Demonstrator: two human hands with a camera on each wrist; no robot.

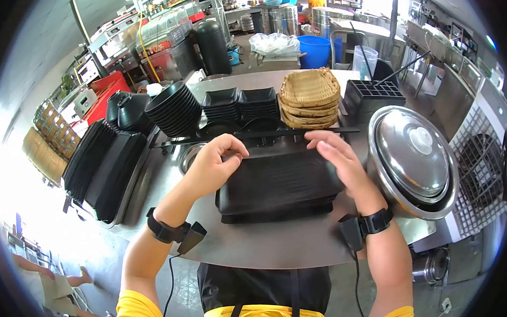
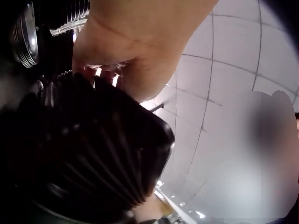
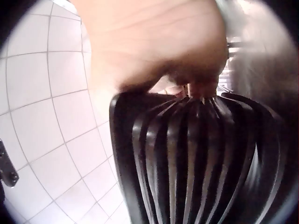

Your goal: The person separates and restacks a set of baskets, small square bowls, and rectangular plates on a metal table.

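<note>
A stack of black rectangular plates (image 1: 280, 184) lies on the steel table in front of me, its lower plates slightly out of line with the upper ones. At its far left corner is my left hand (image 1: 211, 165), fingers loosely bent and thumb beside the top rim. My right hand (image 1: 345, 167) rests along the right end, its fingers stretched past the far edge. Ribbed plate rims (image 3: 182, 149) fill the right wrist view beneath the palm. Rims of the plate stack (image 2: 103, 158) also show in the left wrist view, with the fingertips partly hidden behind them.
Behind the stack are black bowls (image 1: 174, 111), square black dishes (image 1: 258, 103) and bamboo baskets (image 1: 310, 99). A lidded steel pot (image 1: 412, 164) and a black gridded holder (image 1: 374, 93) stand right; upright black trays (image 1: 99, 170) stand left. A black bar (image 1: 276, 133) crosses the table behind the plates.
</note>
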